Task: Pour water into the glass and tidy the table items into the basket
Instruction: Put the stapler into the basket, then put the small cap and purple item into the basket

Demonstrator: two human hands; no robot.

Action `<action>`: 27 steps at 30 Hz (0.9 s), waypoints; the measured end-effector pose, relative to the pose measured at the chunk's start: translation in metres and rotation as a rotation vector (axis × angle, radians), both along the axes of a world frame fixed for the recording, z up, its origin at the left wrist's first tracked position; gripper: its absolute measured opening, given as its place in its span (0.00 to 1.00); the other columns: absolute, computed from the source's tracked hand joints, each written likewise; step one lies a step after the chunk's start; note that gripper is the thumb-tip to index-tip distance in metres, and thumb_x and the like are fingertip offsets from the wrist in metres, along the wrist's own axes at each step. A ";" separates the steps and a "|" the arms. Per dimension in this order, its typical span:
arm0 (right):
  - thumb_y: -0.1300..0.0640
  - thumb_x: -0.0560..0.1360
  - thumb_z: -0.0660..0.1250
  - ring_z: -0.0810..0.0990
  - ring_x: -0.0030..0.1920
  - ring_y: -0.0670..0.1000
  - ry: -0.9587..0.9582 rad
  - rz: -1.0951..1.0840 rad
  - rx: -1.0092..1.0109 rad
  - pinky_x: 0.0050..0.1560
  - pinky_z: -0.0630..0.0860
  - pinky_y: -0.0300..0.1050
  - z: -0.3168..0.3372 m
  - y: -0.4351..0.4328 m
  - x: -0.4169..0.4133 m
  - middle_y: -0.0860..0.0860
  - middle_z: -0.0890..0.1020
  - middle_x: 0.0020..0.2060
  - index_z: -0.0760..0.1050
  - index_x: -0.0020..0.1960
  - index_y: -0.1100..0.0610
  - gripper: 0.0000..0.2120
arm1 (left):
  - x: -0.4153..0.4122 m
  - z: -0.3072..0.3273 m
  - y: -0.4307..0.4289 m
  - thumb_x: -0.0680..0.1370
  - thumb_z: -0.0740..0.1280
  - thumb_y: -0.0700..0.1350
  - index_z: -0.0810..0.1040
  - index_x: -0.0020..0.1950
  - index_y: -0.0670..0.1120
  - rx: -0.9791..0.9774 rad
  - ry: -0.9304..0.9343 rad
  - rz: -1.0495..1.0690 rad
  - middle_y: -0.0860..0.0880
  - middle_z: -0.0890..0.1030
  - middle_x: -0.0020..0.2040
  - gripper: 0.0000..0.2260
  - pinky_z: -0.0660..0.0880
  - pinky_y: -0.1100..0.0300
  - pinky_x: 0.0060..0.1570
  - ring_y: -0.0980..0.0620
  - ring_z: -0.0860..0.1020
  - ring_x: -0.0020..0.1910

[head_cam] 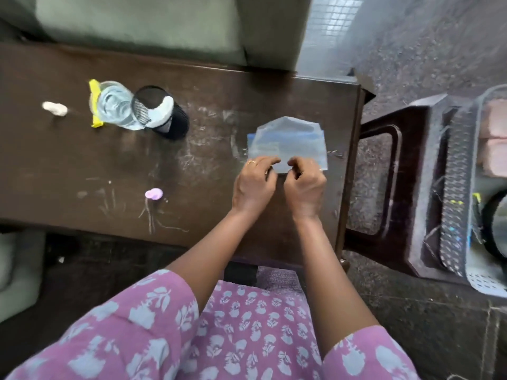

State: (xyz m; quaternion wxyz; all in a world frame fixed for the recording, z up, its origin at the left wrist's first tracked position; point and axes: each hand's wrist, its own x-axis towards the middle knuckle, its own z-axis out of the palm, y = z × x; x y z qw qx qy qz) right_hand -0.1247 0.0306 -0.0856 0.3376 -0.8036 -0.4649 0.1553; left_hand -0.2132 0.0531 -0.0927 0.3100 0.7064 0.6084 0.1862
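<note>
A pale blue-grey envelope [288,145] with its flap up lies on the dark brown table [192,165] near the right end. My left hand [253,185] and my right hand [304,185] both pinch its near edge. A clear glass with water [116,105] stands at the far left, on or beside a yellow item [96,102]. A black mesh cup [162,112] with something white in it touches the glass. A white lump [55,108] and a small purple item [154,193] also lie on the table. The light perforated basket [472,187] sits on a stool to the right.
The dark plastic stool [392,171] stands just off the table's right end. The basket holds a dark patterned flat item [454,193], pinkish items [493,138] and a round black thing [493,223]. A grey-green sofa [142,23] lies beyond the table.
</note>
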 end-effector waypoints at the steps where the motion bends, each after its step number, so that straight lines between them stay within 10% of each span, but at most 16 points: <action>1: 0.75 0.63 0.64 0.82 0.38 0.62 0.009 0.043 -0.013 0.40 0.77 0.50 -0.003 0.003 -0.014 0.62 0.83 0.36 0.80 0.41 0.68 0.10 | -0.017 -0.003 0.001 0.73 0.64 0.35 0.80 0.53 0.42 -0.001 0.012 0.033 0.44 0.83 0.50 0.12 0.73 0.56 0.52 0.44 0.79 0.51; 10: 0.74 0.65 0.65 0.81 0.40 0.62 0.099 0.353 -0.100 0.41 0.77 0.52 -0.017 0.025 -0.140 0.62 0.82 0.39 0.79 0.43 0.67 0.09 | -0.153 -0.020 0.005 0.70 0.63 0.30 0.81 0.51 0.40 -0.005 0.049 0.328 0.41 0.83 0.49 0.14 0.69 0.57 0.52 0.40 0.79 0.48; 20: 0.60 0.72 0.68 0.71 0.62 0.60 0.126 0.751 -0.549 0.53 0.77 0.55 -0.054 0.029 -0.243 0.56 0.69 0.65 0.66 0.68 0.58 0.26 | -0.266 -0.024 0.036 0.68 0.60 0.28 0.81 0.52 0.38 0.034 0.011 0.609 0.41 0.82 0.51 0.17 0.69 0.59 0.55 0.42 0.79 0.52; 27: 0.61 0.76 0.63 0.73 0.51 0.62 0.014 0.676 -0.487 0.42 0.75 0.52 -0.064 0.043 -0.276 0.58 0.76 0.51 0.75 0.49 0.62 0.05 | -0.339 -0.032 0.091 0.71 0.59 0.32 0.79 0.57 0.41 0.003 -0.006 0.806 0.42 0.78 0.57 0.18 0.73 0.52 0.56 0.44 0.77 0.53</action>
